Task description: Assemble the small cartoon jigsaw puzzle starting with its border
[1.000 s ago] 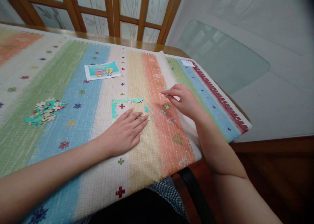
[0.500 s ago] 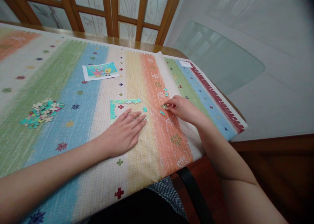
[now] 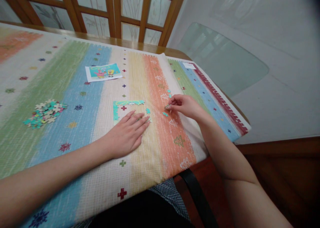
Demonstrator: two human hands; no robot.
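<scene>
My left hand [image 3: 127, 133] lies flat and open on the striped tablecloth [image 3: 75, 148], fingertips resting just below a partly joined teal puzzle border [image 3: 125, 105]. My right hand [image 3: 183, 105] is closed in a pinch on a small puzzle piece [image 3: 167, 107] over the orange stripe. A loose teal piece [image 3: 165, 114] lies just below that pinch, and another [image 3: 148, 111] sits between my hands. More loose pieces [image 3: 169, 93] lie above my right hand.
A heap of loose puzzle pieces [image 3: 45, 113] lies at the left. A reference picture card [image 3: 103, 72] sits further back. The table's right edge [image 3: 225, 98] drops to a wooden floor. A wooden lattice screen [image 3: 112, 11] stands behind.
My right hand has come down and nearer from the orange stripe's upper part and now pinches a small piece. My left hand has stayed put.
</scene>
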